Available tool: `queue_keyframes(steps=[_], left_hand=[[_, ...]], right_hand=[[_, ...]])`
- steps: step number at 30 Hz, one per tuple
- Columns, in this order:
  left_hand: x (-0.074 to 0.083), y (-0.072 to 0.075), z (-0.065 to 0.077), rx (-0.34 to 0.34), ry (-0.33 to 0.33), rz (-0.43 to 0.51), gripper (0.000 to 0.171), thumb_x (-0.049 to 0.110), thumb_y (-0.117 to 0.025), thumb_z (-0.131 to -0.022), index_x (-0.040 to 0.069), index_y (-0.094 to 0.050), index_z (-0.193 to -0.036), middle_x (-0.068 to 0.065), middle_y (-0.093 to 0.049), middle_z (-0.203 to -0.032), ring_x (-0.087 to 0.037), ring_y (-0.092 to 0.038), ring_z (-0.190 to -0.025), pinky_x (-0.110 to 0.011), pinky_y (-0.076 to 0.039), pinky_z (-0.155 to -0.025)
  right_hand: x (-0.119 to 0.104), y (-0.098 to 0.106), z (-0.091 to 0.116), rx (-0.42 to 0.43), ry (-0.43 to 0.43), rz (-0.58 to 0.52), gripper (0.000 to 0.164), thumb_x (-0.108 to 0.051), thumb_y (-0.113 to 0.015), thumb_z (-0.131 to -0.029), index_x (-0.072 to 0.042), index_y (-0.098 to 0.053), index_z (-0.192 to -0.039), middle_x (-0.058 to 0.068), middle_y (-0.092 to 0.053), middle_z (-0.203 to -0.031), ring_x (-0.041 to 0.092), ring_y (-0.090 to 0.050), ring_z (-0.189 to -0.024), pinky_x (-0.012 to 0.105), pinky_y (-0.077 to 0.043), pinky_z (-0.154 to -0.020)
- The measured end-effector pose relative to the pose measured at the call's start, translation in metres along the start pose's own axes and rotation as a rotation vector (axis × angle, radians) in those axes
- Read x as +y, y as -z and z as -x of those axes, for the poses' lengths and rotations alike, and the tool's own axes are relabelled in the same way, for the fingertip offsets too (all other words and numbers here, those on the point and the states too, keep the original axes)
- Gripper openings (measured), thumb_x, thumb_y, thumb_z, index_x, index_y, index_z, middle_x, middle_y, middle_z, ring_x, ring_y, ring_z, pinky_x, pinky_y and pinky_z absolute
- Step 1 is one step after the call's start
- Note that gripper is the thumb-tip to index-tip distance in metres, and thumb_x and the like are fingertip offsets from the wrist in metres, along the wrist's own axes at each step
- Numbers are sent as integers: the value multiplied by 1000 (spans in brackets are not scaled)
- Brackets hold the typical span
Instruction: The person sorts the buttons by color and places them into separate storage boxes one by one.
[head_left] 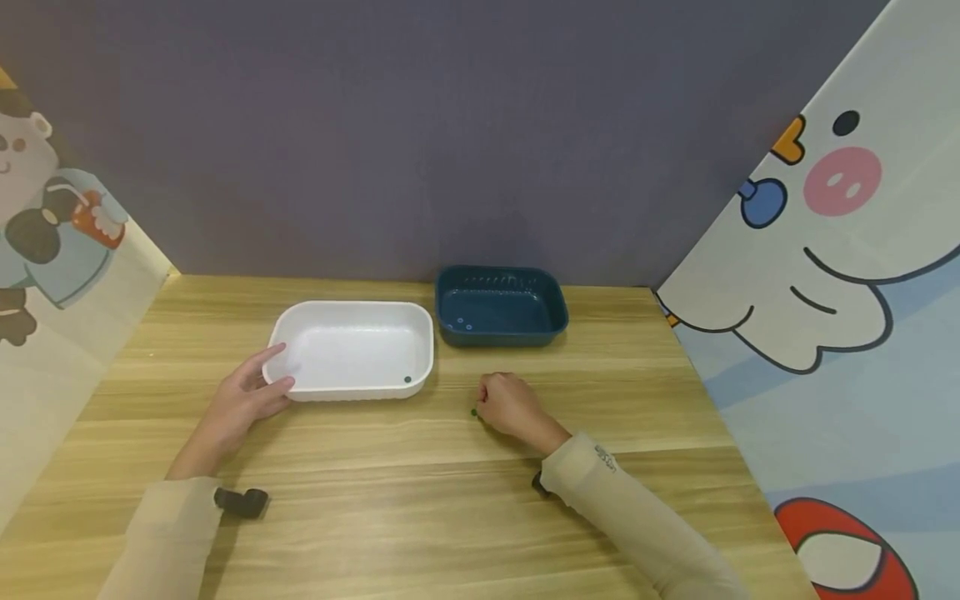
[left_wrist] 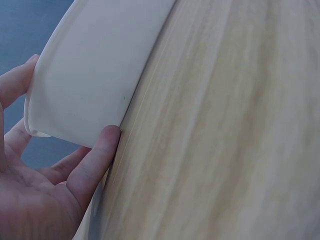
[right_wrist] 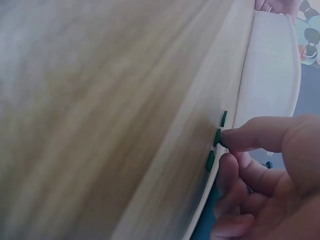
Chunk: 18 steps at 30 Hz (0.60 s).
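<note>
At the left end of the white basin (head_left: 352, 307), my left hand (head_left: 243, 396) grips the near corner. Its fingertips lie over the rim, and the left wrist view shows a digit against the outer wall (left_wrist: 95, 75). My right hand (head_left: 513, 408) is low over the table with its fingers curled. In the right wrist view, its fingertips (right_wrist: 235, 137) pinch a small dark green disc (right_wrist: 223, 143), partly hidden. Several like it stand out beside the fingers, one being a green disc (right_wrist: 210, 161). Another small round piece (head_left: 407, 379) lies inside the white basin, near its right front corner.
A dark blue basin (head_left: 502, 340) stands right of the white one, close to the grey back panel (head_left: 450, 142). Small ring-like round pieces (head_left: 461, 321) lie in it. Printed cartoon panels (head_left: 840, 275) flank the wooden table (head_left: 390, 500).
</note>
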<state>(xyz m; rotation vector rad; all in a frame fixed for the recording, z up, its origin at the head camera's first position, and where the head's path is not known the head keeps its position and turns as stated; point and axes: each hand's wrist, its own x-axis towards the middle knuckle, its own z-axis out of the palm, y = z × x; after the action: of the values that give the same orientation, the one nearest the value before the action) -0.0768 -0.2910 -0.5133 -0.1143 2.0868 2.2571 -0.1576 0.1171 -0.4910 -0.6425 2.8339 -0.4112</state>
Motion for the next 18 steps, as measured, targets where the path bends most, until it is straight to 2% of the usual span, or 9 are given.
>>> queue_keyframes(steps=[8,14,18], left_hand=[[2,-1,1,3,6,12,72,8,-66,-98,6,-28,-159,-43,-7,-155,-5,-68,-98,-29,-56,-86],[4,-1,2,10,6,12,71,8,-67,-98,6,-28,-158,-43,-8,-155,-5,-68,-97,-29,-56,-86],[3,-1,1,5,6,2,72,8,-66,-98,6,-28,-159,-43,-8,-155,-6,-68,-97,-30,-56,-86]], right_hand=[[3,5,4,79,17,-86,15,-8,-72,-82,-15,-62,-74,-6,-59,-70,14,-54,-66,31,-49,-63],[5,9,4,113,21,-142,9,-5,-66,-86,-12,-63,-82,-5,-58,-71,12,-52,-63,28,-48,-60],[3,10,3,146,26,-182,5,-6,-67,-89,-11,-66,-87,-4,-61,-74,12,-56,-66,29,-51,-61]])
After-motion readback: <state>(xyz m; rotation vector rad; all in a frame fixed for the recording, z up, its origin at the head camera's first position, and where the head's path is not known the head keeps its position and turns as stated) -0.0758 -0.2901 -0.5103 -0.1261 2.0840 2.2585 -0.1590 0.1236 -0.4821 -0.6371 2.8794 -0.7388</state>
